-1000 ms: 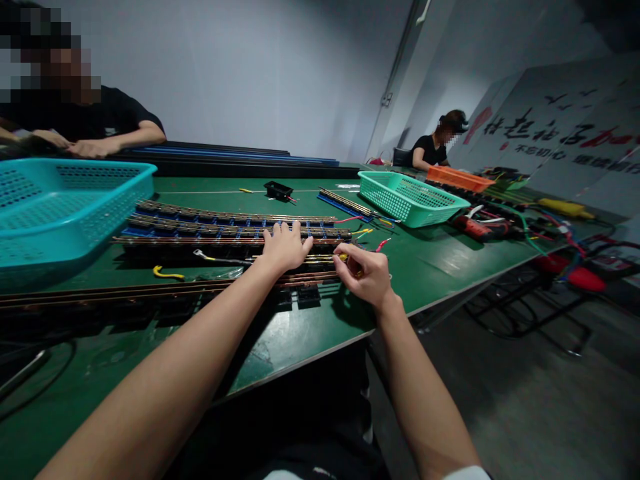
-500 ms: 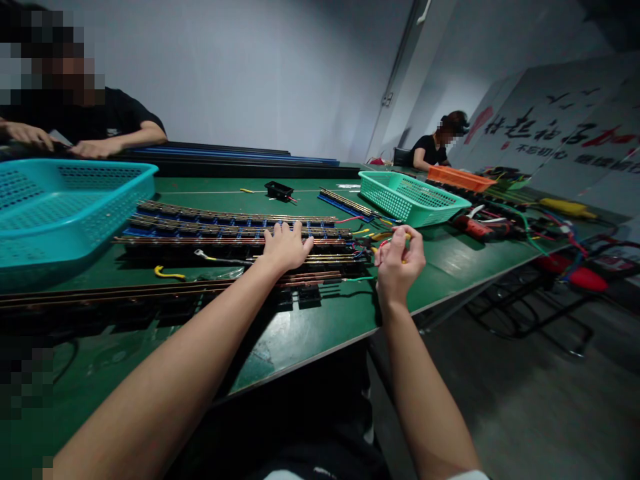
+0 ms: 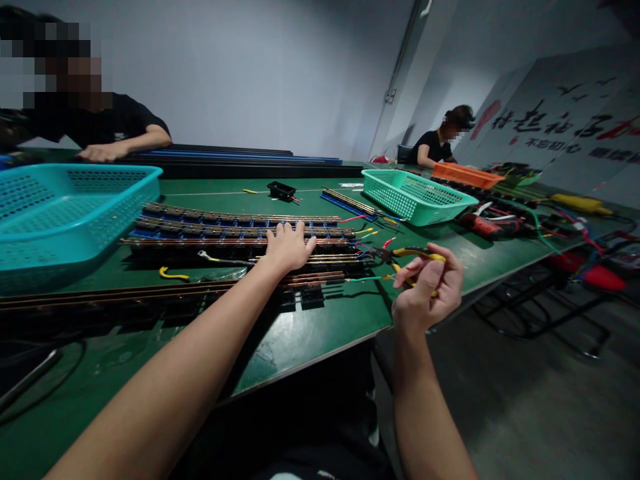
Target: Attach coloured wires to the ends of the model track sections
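Note:
My left hand (image 3: 289,248) lies with fingers spread on the row of copper-coloured rails (image 3: 215,233), which sit on blue and black supports. In my right hand (image 3: 433,283) is a pair of pliers (image 3: 413,252) with yellow handles, its handles spread apart. The dark jaws point left toward the wire ends at the rails' right end. Near them are a red-tipped wire (image 3: 389,243) and a green wire (image 3: 370,279). A black cable with a ring terminal (image 3: 203,255) lies left of my left hand, close to a yellow hooked piece (image 3: 173,274).
A blue basket (image 3: 85,250) stands at left and a green basket (image 3: 417,207) at back right. Beyond are a small black tray (image 3: 281,191), an orange basket (image 3: 467,175) and red-handled tools (image 3: 487,227). Two people sit across the table (image 3: 300,333), whose edge runs close to me.
My right hand has moved right and down, away from the rail ends, bringing the pliers into clear view. My left hand stays on the rails. The view has shifted slightly.

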### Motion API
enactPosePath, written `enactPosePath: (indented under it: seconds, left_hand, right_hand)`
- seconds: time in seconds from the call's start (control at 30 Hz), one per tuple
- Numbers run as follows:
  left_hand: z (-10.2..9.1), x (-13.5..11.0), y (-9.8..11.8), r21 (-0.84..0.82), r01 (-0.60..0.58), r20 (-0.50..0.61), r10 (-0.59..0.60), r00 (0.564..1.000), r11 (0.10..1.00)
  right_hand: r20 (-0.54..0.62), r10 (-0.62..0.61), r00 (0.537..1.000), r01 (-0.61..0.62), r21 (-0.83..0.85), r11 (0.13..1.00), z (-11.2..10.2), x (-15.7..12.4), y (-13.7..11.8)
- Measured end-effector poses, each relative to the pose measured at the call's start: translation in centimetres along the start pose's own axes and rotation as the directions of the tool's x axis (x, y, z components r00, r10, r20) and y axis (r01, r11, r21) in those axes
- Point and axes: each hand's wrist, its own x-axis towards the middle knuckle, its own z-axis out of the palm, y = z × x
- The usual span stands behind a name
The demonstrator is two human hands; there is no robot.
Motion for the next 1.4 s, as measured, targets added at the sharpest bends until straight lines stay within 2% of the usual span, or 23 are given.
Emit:
enactPosePath:
  seconds: [0.17, 0.33, 0.43, 0.53, 0.67, 0.73, 0.8, 0.93, 1.13, 1.23, 1.4]
  left_hand:
    - [0.1, 0.0, 0.0, 0.008, 0.005, -0.004, -0.005, 1.0, 1.0]
    - [0.1, 0.0, 0.0, 0.007, 0.003, -0.009, -0.003, 1.0, 1.0]
    - [0.2, 0.1, 0.0, 0.004, -0.001, -0.02, 0.002, 1.0, 1.0]
    - [0.3, 0.1, 0.0, 0.004, -0.001, -0.016, 0.001, 1.0, 1.0]
    - [0.2, 0.1, 0.0, 0.007, 0.008, -0.008, -0.008, 1.0, 1.0]
    - [0.2, 0.1, 0.1, 0.007, 0.009, -0.012, -0.009, 1.0, 1.0]
    - [0.1, 0.1, 0.0, 0.006, 0.009, -0.013, -0.009, 1.0, 1.0]
    - [0.1, 0.1, 0.0, 0.002, 0.005, -0.009, -0.005, 1.0, 1.0]
    - [0.1, 0.1, 0.0, 0.0, 0.005, -0.01, -0.005, 1.0, 1.0]
    - [0.0, 0.1, 0.0, 0.0, 0.003, -0.009, -0.003, 1.0, 1.0]
    - [0.1, 0.1, 0.0, -0.001, 0.004, -0.005, -0.004, 1.0, 1.0]
  right_hand:
    - [0.029, 0.017, 0.999, -0.016, -0.036, 0.999, -0.4, -0.3, 0.8]
    - [0.118, 0.084, 0.989, -0.078, -0.055, 0.995, -0.4, -0.7, 2.0]
    - [0.157, 0.085, 0.984, -0.073, -0.083, 0.994, -0.9, -0.9, 2.4]
    - [0.263, 0.008, 0.965, 0.036, -0.163, 0.986, -1.4, -1.2, 2.5]
    - [0.463, -0.11, 0.879, 0.228, -0.207, 0.951, -2.0, -1.1, 2.4]
    - [0.52, -0.138, 0.843, 0.274, -0.194, 0.942, -2.1, -1.0, 2.3]
    - [0.54, -0.143, 0.83, 0.286, -0.192, 0.939, -2.2, -1.0, 2.2]
    - [0.476, -0.085, 0.876, 0.212, -0.221, 0.952, -2.0, -1.2, 2.0]
    - [0.243, 0.114, 0.963, -0.079, -0.151, 0.985, -1.5, -1.7, 2.1]
    - [0.124, 0.17, 0.978, -0.166, -0.046, 0.985, -1.1, -1.4, 2.0]
    - [0.005, 0.175, 0.985, -0.175, 0.06, 0.983, -0.8, -0.8, 1.8]
